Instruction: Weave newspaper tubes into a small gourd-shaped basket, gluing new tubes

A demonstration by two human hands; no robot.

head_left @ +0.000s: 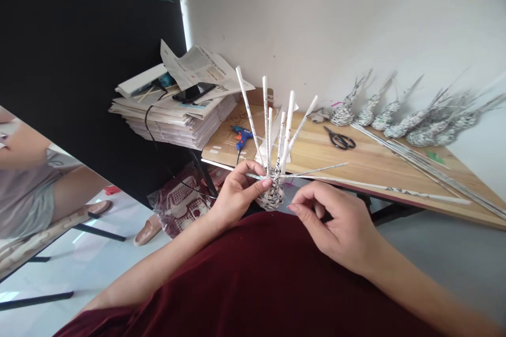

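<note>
A small woven paper basket (272, 199), rounded at the bottom, stands upright above my lap. Several white rolled-paper spokes (289, 121) rise from its top. My left hand (236, 195) is closed on its upper left rim, thumb in front and fingers behind. A long thin paper tube (379, 186) runs from the rim far to the right, and a shorter one (322, 168) slants up beside it. To the right of the basket, below these tubes, my right hand (336, 221) is curled with thumb and index finger together. Nothing shows between its fingertips.
On the wooden table (308, 142) lie black scissors (340, 139), a blue glue gun (243, 137) and long paper tubes (427, 166). Several woven pieces (419, 126) line the wall. At left, a newspaper stack (174, 124) carries a phone (193, 92). Another person's leg (75, 187) shows.
</note>
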